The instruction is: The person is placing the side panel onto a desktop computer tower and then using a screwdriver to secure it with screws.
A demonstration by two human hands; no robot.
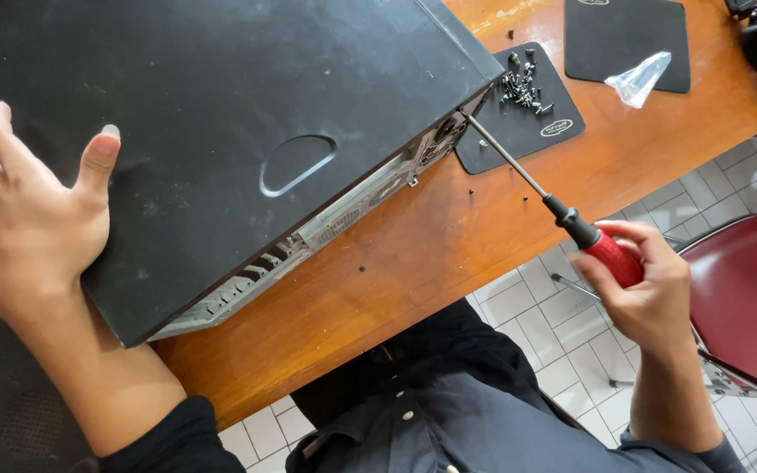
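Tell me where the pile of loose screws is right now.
In the head view, the pile of loose screws lies on the nearer black mat, upper centre-right on the wooden table, just beyond the computer case corner and the screwdriver tip.

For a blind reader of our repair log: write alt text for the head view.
A person's right hand holds a red-handled screwdriver with its tip at the rear corner of a black computer case lying on a wooden table, while the left hand rests flat on the case. Loose screws lie on a black mat beyond.
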